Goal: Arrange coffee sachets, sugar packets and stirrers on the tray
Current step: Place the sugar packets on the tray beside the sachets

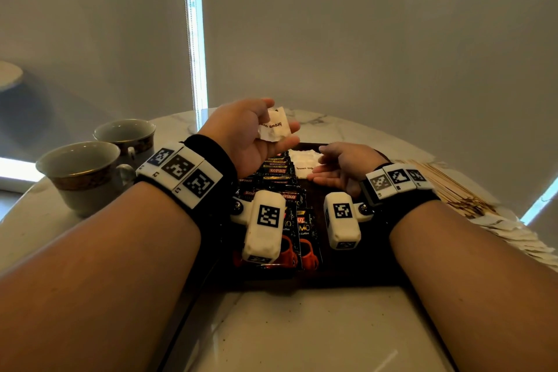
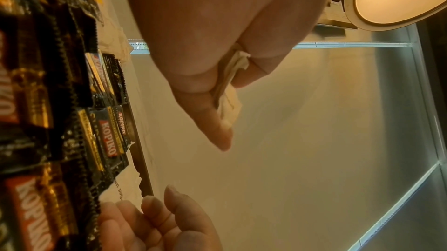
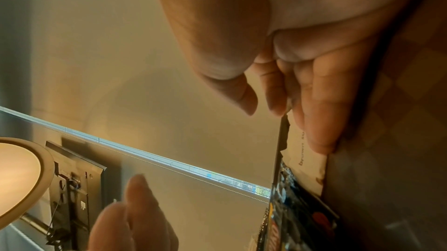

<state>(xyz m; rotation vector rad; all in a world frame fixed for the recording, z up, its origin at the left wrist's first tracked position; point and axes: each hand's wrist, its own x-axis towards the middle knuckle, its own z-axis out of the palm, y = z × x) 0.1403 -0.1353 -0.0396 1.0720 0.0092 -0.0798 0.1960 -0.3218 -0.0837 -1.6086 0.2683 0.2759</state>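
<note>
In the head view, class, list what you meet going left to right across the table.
Near cup → far cup → left hand holding a brown sugar packet → right hand over the tray → stirrers → loose sugar packets.

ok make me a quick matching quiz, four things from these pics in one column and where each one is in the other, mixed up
1. coffee sachets
2. stirrers
3. cups
4. sugar packet

a. held up in the left hand
b. on the table, left of the tray
c. on the table, right of the tray
d. lying on the tray

Pairs: 1-d, 2-c, 3-b, 4-a
</note>
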